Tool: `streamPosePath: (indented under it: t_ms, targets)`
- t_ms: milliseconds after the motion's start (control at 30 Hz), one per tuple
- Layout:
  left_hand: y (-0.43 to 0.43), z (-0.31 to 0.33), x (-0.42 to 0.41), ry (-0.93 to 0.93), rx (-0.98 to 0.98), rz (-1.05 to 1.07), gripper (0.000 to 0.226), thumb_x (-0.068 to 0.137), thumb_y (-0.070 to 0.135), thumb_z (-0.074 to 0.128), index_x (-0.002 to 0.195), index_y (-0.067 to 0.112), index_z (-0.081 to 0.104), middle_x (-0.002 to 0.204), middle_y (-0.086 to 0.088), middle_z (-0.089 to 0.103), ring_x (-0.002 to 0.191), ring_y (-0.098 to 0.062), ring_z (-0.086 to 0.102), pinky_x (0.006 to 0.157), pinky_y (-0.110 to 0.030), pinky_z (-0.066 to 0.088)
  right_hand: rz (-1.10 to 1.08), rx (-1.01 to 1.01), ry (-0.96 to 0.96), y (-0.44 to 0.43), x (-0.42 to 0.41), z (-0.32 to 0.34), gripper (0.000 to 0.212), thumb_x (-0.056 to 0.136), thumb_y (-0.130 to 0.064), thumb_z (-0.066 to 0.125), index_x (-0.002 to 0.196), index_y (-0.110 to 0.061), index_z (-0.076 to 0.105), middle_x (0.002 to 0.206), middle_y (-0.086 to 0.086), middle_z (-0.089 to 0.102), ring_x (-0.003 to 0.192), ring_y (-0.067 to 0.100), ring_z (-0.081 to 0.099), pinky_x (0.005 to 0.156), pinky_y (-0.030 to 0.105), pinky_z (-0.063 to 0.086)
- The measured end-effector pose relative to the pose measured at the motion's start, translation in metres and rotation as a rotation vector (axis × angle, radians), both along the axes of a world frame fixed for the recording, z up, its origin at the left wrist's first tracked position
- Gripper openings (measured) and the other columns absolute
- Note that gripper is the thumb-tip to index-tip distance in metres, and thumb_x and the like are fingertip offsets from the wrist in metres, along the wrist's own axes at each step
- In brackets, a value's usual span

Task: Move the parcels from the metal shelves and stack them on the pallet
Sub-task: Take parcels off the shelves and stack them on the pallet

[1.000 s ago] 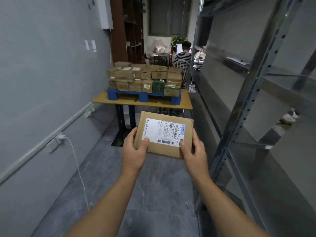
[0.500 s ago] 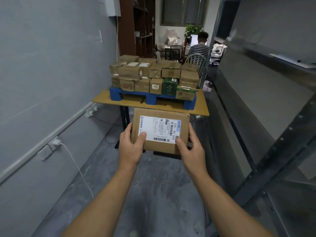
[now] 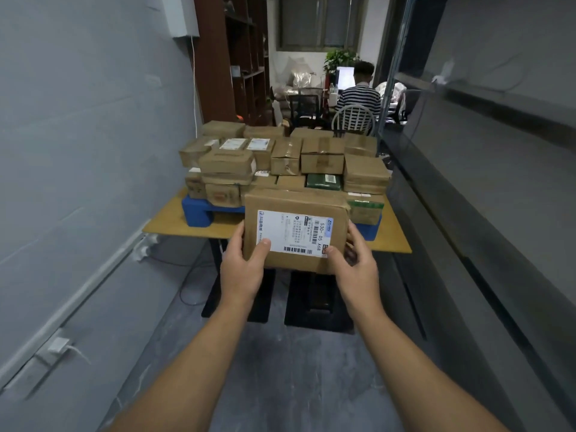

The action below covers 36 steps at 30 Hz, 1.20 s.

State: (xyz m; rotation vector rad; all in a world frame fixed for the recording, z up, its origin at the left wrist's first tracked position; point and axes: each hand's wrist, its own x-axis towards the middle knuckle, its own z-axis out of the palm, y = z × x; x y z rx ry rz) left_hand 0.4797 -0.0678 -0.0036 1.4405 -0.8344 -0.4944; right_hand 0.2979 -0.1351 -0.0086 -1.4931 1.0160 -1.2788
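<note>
A labelled parcel is gripped at its near corners by the left hand and right hand, thumbs on top. It is held just short of the pallet, which lies straight ahead, with the long axis crosswise. Neither hand is judged nearer.

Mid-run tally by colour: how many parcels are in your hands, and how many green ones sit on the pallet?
In hand (left hand, right hand), brown parcel: 1
On the blue pallet, dark green parcel: 1
On the pallet, green-topped parcel: 1
Total: 3
The stacked brown parcels are left out, as many are partly hidden.
</note>
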Motion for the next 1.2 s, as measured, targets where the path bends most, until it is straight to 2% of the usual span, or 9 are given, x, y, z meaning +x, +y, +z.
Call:
streamPosePath:
  t_ms: [100,200,333,467,767,933,1033,1100,1200]
  targets:
    - [-0.046,-0.003,0.025,0.027,0.0,-0.009,0.054,0.089,0.038,0.067,0.141,0.035,0.053,0.125,0.019,0.066,0.117,-0.003,0.061,0.102,-0.04,0.051,0.01,0.008,0.001,-0.046,0.024,-0.001,0.063,0.088,-0.033,0.067,0.145,-0.047,0.045,0.139,-0.012,0.058,0.128,0.007,0.055,0.107,0.041,0.05]
    - [-0.098,-0.004,0.048,0.053,-0.019,0.02,0.055,0.094,0.029,0.068,0.145,0.027,0.049,0.123,0.019,0.065,0.115,0.001,0.06,0.103,-0.035,0.049,0.023,-0.008,0.0,-0.094,0.048,0.0,0.06,0.095,-0.022,0.066,0.149,-0.038,0.044,0.139,-0.017,0.058,0.129,-0.001,0.051,0.109,0.034,0.047]
    - [-0.17,-0.008,0.075,0.087,-0.036,0.045,0.054,0.094,0.02,0.068,0.145,0.022,0.047,0.123,0.014,0.065,0.113,0.002,0.06,0.101,-0.031,0.049,0.047,-0.026,0.03,-0.164,0.078,0.001,0.059,0.097,-0.019,0.063,0.15,-0.037,0.043,0.139,-0.021,0.056,0.126,-0.009,0.049,0.11,0.027,0.043]
    - [-0.227,-0.014,0.1,0.108,0.005,0.083,0.055,0.094,0.019,0.068,0.143,0.023,0.045,0.124,0.01,0.064,0.113,0.0,0.059,0.1,-0.029,0.048,0.108,-0.021,0.061,-0.227,0.104,0.0,0.06,0.097,-0.018,0.063,0.15,-0.035,0.042,0.142,-0.018,0.054,0.131,-0.004,0.047,0.109,0.025,0.042]
    - [-0.309,-0.038,0.146,0.168,0.057,0.074,0.053,0.093,0.017,0.067,0.14,0.024,0.044,0.125,0.01,0.064,0.117,-0.008,0.061,0.107,-0.041,0.048,0.13,0.049,0.082,-0.304,0.145,-0.016,0.054,0.096,-0.011,0.063,0.143,-0.032,0.046,0.127,-0.027,0.058,0.114,-0.017,0.053,0.093,0.012,0.046]
    - [-0.333,-0.048,0.159,0.181,0.07,0.054,0.056,0.094,0.016,0.067,0.144,0.021,0.042,0.125,0.011,0.065,0.116,-0.007,0.062,0.106,-0.044,0.049,0.112,0.053,0.109,-0.322,0.161,-0.021,0.056,0.097,-0.011,0.063,0.146,-0.03,0.044,0.131,-0.021,0.059,0.12,-0.011,0.053,0.095,0.015,0.05]
    - [-0.342,-0.049,0.164,0.197,0.064,0.038,0.063,0.089,0.022,0.068,0.146,0.022,0.041,0.127,0.013,0.063,0.118,-0.006,0.061,0.107,-0.044,0.049,0.1,0.04,0.117,-0.329,0.168,-0.021,0.058,0.097,-0.01,0.062,0.148,-0.027,0.042,0.132,-0.019,0.057,0.118,-0.015,0.051,0.09,0.008,0.048]
    - [-0.347,-0.05,0.166,0.192,0.058,0.025,0.065,0.082,0.03,0.067,0.142,0.027,0.043,0.131,0.011,0.062,0.12,-0.006,0.06,0.107,-0.044,0.05,0.082,0.027,0.127,-0.333,0.172,-0.022,0.06,0.097,-0.011,0.062,0.15,-0.026,0.04,0.135,-0.017,0.057,0.122,-0.013,0.05,0.096,0.012,0.048]
    - [-0.351,-0.052,0.167,0.177,0.043,-0.004,0.054,0.086,0.024,0.066,0.133,0.039,0.044,0.13,0.011,0.063,0.12,-0.005,0.06,0.107,-0.043,0.049,0.057,0.023,0.148,-0.337,0.177,-0.026,0.063,0.096,-0.018,0.063,0.152,-0.03,0.038,0.142,-0.013,0.054,0.131,-0.002,0.049,0.108,0.033,0.048]
